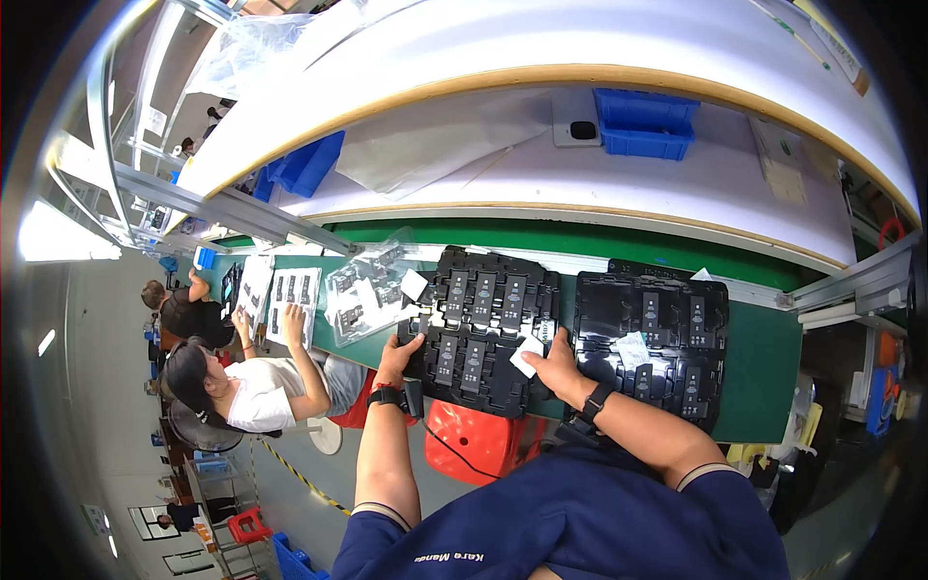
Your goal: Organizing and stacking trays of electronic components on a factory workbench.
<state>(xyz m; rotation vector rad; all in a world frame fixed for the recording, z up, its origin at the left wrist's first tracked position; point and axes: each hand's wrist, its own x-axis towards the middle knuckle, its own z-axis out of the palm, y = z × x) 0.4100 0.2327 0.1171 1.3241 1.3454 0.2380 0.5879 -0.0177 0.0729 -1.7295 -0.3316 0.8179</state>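
Green conveyor surface [764, 353]: both hands, left [404, 350] and right [553, 369], grip the black moulded plastic tray [483, 324] by its near edge, hands well apart.

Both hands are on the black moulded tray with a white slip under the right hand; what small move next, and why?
Probably slide the small white paper slip under the right hand into a pocket of the black moulded plastic tray. The left hand grips the tray's near-left edge, bracing it, and the slip lies loose on top.
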